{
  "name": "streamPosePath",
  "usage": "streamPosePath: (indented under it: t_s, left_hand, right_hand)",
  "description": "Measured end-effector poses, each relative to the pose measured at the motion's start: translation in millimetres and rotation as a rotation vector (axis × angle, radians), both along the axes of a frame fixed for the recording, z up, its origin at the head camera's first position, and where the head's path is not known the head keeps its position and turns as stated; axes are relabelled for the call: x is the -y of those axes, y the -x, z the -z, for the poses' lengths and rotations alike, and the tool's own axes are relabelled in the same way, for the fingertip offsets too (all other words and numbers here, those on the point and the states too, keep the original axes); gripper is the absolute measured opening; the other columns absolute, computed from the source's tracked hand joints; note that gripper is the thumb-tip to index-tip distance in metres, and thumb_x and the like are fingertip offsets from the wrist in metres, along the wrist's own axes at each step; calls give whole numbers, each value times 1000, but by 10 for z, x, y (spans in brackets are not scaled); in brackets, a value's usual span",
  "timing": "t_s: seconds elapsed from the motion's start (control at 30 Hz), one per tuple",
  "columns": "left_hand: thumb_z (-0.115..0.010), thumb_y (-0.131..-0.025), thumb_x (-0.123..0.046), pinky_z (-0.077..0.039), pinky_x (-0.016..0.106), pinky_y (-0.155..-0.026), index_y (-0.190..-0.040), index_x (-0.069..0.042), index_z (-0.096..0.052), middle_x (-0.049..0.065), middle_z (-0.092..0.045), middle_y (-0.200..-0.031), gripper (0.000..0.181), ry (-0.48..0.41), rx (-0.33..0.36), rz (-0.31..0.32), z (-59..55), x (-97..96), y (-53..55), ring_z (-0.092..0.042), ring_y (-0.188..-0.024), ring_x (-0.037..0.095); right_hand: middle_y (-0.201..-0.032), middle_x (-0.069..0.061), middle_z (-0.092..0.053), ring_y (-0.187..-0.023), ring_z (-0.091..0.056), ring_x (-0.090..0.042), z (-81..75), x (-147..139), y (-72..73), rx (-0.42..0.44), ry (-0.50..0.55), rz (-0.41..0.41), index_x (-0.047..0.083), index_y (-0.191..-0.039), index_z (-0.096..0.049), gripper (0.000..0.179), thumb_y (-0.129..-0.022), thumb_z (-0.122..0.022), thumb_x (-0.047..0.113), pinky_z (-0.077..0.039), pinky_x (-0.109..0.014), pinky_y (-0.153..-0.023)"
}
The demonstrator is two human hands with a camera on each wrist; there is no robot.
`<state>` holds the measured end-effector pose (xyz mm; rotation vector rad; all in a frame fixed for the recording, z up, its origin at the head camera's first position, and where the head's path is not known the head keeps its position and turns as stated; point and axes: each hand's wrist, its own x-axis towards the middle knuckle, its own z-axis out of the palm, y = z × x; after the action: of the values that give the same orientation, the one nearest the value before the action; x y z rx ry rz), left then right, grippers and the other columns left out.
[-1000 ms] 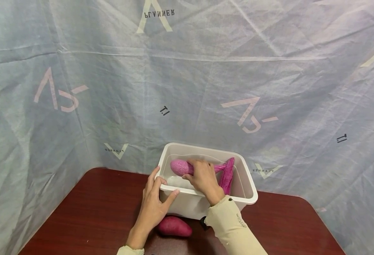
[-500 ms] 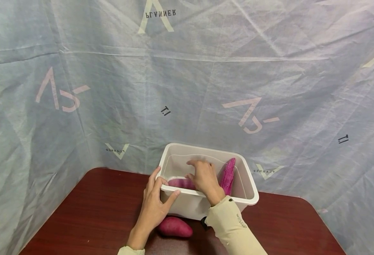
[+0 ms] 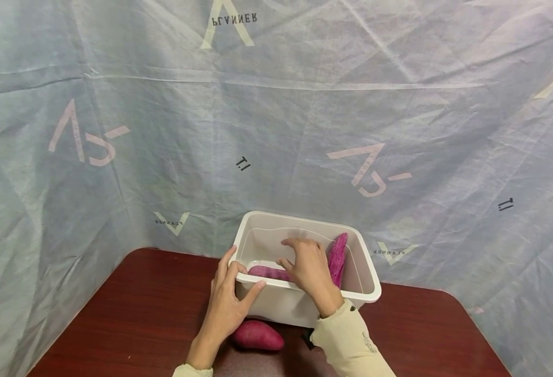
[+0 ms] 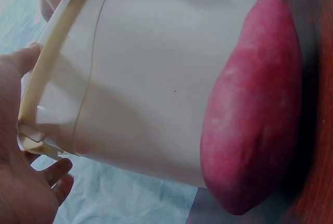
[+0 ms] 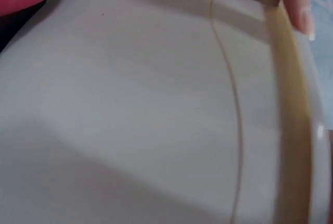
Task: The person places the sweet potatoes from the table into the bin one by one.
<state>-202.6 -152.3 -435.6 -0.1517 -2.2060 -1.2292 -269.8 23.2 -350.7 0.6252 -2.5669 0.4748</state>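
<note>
A white plastic bin (image 3: pixel 276 303) stands on the table, and my left hand (image 3: pixel 229 298) grips its rim at the near left corner, thumb over the front edge. My right hand (image 3: pixel 311 267) reaches in over the front rim with nothing in it, fingers and thumb apart. Below it a long purple vegetable (image 3: pixel 268 272) lies on the bin floor, partly hidden by the front rim and the hand. A second long magenta vegetable (image 3: pixel 337 256), rough-skinned, leans against the right side inside. Outside, a smooth red sweet potato (image 3: pixel 258 335) lies before the bin, large in the left wrist view.
The dark red wooden table (image 3: pixel 154 303) has rounded far corners. Grey-blue printed cloth (image 3: pixel 285 131) hangs close behind the bin and on both sides. A small black object (image 3: pixel 307 338) shows beside the right sleeve.
My right hand has let go of the long purple vegetable, which dropped to the bin floor, and has then drawn slightly right. The left hand stays on the rim.
</note>
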Motion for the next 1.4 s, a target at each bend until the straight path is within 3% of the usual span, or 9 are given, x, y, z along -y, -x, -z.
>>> streamPosePath:
  t_s: [0.23, 0.5, 0.7, 1.4]
  left_hand:
    - [-77, -88, -41, -32, 61, -102, -100, -17, -51, 7, -32, -164, 38, 4, -9, -5, 4, 8, 3, -46, -139, 39]
    - [-77, -87, -41, -32, 58, -102, -100, -17, -50, 6, -32, -164, 38, 1, -17, -2, -3, 3, -1, -44, -141, 38]
    - [-77, -87, -40, -31, 59, -102, -100, -17, -50, 8, -32, -164, 38, 0, -15, 5, -7, 0, -1, -44, -141, 38]
    - [-77, -87, -39, -32, 58, -101, -100, -17, -50, 8, -32, -163, 37, 2, -28, 3, 15, -1, 2, -43, -142, 37]
  right_hand:
    - [-111, -5, -76, -107, -67, -32, -11, -79, -166, -25, 29, -1, 15, -114, -73, 39, -80, -85, 30, -44, -55, -93]
    - [-108, -6, -76, -105, -67, -30, 10, -163, -339, -64, 47, -17, 13, -111, -73, 37, -77, -86, 20, -43, -53, -96]
    - [-109, -5, -76, -110, -67, -30, 9, -220, -482, -85, 70, -24, 14, -111, -74, 38, -77, -87, 25, -42, -51, -101]
    - [-98, 7, -71, -100, -63, -15, 134, -312, -957, -194, 115, -80, 19, -104, -75, 40, -69, -92, 28, -45, -39, -96]
